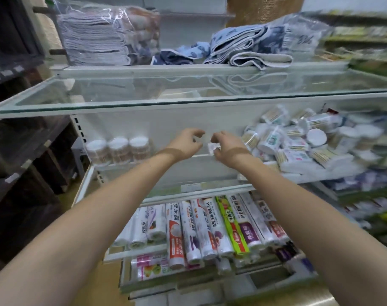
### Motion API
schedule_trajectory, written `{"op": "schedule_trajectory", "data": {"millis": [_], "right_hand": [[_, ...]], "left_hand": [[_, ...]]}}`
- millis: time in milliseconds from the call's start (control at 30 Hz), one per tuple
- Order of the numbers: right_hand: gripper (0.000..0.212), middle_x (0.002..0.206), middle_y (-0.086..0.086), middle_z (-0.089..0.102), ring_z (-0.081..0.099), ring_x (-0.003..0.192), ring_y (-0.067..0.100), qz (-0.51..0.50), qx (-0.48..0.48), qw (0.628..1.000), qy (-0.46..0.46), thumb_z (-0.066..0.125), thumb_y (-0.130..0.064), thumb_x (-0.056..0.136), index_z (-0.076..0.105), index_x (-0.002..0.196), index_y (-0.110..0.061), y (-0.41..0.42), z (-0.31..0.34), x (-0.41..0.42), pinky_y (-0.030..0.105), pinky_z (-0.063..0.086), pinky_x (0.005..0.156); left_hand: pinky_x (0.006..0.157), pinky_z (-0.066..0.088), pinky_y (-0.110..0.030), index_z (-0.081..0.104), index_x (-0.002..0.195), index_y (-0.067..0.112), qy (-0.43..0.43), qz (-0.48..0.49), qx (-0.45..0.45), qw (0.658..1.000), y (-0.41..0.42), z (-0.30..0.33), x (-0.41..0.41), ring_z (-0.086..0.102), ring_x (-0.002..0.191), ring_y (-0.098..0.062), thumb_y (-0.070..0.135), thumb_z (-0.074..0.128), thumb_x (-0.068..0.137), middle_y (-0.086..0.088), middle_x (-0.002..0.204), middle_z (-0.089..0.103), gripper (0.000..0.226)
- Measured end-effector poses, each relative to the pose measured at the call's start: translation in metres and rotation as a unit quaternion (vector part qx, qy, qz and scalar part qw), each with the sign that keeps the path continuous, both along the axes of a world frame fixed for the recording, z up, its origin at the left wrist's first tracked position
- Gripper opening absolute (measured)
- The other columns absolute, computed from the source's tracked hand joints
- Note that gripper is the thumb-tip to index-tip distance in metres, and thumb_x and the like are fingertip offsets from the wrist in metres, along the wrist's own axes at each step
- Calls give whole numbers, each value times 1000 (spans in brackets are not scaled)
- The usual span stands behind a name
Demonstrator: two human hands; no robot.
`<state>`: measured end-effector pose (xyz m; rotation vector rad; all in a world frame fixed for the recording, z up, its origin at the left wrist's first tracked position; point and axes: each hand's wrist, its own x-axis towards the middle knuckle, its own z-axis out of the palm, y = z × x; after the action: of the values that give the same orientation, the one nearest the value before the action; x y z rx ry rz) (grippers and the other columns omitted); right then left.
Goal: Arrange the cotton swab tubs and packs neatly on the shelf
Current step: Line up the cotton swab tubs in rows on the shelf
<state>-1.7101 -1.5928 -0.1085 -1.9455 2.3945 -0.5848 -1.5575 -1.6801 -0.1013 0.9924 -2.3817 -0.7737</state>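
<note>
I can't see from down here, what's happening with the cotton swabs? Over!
Left hand empty, fingers curled. Right hand pinching something small and white. Three tubs lined up left; jumbled pile right. Nothing blocking the gap.

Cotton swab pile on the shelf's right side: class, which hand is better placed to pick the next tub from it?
Probably the right hand: it hangs beside the jumbled pile, while the left hand is farther away, toward the three lined-up tubs.

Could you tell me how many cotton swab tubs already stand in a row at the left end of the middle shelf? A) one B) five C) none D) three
D: three white-lidded tubs stand upright side by side at the left of the shelf, apart from the jumbled pile on the right.
</note>
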Motion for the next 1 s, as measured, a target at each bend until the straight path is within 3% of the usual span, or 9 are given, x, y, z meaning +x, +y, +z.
{"op": "schedule_trajectory", "data": {"millis": [100,233,300,400,467,633,733,833,1000], "right_hand": [[31,126,8,57,49,121,29,-56,-31,998,-2,57,-14,90,60,120,-14,35,9,-44,35,42,99],[38,125,13,55,53,117,34,-111,-83,990,11,65,-20,87,59,123,-11,80,17,-95,38,46,96],[59,133,15,50,51,121,35,-124,-71,990,17,74,-34,84,53,133,-10,93,20,-114,40,45,99],[102,148,17,35,41,132,35,-139,-10,990,30,75,-64,73,31,149,-12,99,21,-133,42,41,106],[111,154,16,27,32,139,36,-141,18,990,22,75,-66,72,21,153,-13,97,18,-142,44,36,110],[99,153,14,31,34,137,33,-142,-1,990,22,78,-50,78,23,151,-13,75,6,-148,43,32,111],[99,153,13,31,33,138,29,-136,-5,991,16,81,-48,76,26,150,-11,66,2,-152,38,30,113],[99,149,13,35,35,137,28,-65,-56,996,18,82,-51,73,31,148,-9,73,5,-160,35,30,112],[97,145,12,39,39,136,29,54,-132,989,-37,84,-40,71,35,148,-8,92,22,-163,38,34,113]], "left_hand": [[93,42,-21,58,134,8,37,-30,8,999,23,8,-46,59,113,-22,3,53,92,-8,130,62,43],[97,48,-33,56,136,15,36,-69,6,997,55,18,-101,57,117,-21,18,57,95,-4,130,60,41],[102,44,-31,52,139,20,2,-84,-15,996,69,19,-124,53,122,-21,27,63,94,-4,137,55,48],[104,37,-30,48,141,14,-48,-124,-50,990,86,20,-148,45,132,-25,27,74,86,-8,145,46,62],[105,38,-32,50,137,11,-57,-118,-69,989,93,19,-160,45,131,-28,25,78,82,-11,143,47,63],[104,43,-37,48,138,7,-35,-60,-25,997,98,13,-173,50,127,-28,12,71,85,-12,142,49,58],[103,42,-31,44,143,12,-36,-48,-31,998,96,10,-175,50,128,-26,12,73,84,-8,145,48,67],[102,38,-26,34,150,18,-17,-43,-37,998,96,9,-176,46,130,-23,10,77,80,-4,152,39,83],[105,43,-41,30,152,26,4,-6,-61,998,92,14,-174,50,127,-28,11,77,77,0,153,38,90]]}}
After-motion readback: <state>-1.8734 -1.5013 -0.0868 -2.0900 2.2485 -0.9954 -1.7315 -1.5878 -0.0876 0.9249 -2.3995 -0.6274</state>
